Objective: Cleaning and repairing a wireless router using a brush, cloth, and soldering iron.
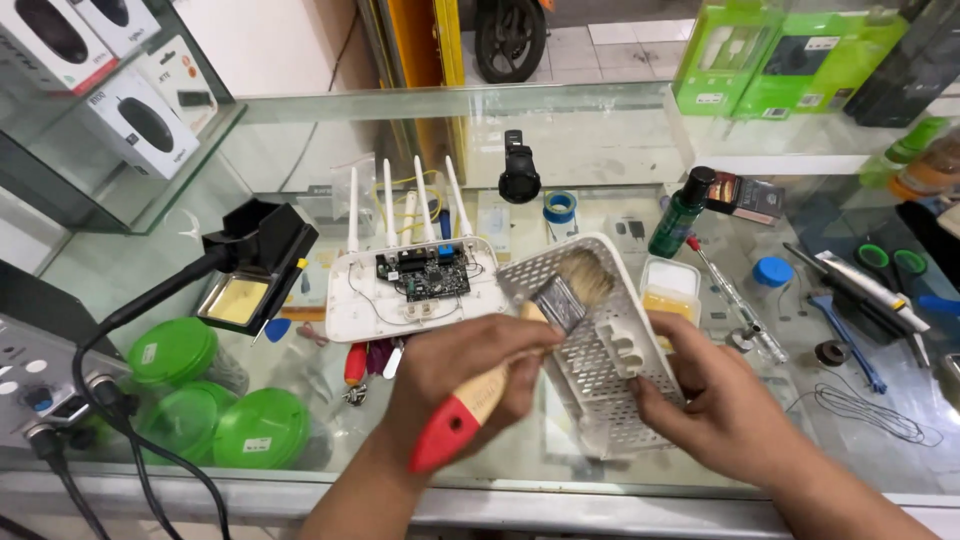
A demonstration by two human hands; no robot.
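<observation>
Two hands work over the glass table (620, 130): the left hand (470, 365), fingers curled shut, grips a red-handled brush (520, 350) angled toward one o'clock; the right hand (715, 395) clasps the white perforated cover (590, 340), apparently from beneath.

- The paintbrush (500, 370) has a pale bare-wood handle with a glossy red dipped end, a shiny metal ferrule and soft tan bristles.
- The perforated cover (600, 350) is matt white plastic, smooth between the holes.
- The router base (400, 295) is the same white plastic, carrying a dark circuit board.
- The counter (560, 140) is clear, reflective glass.
- The round green lids (215, 400) look like glossy plastic, though glare blurs them.
</observation>
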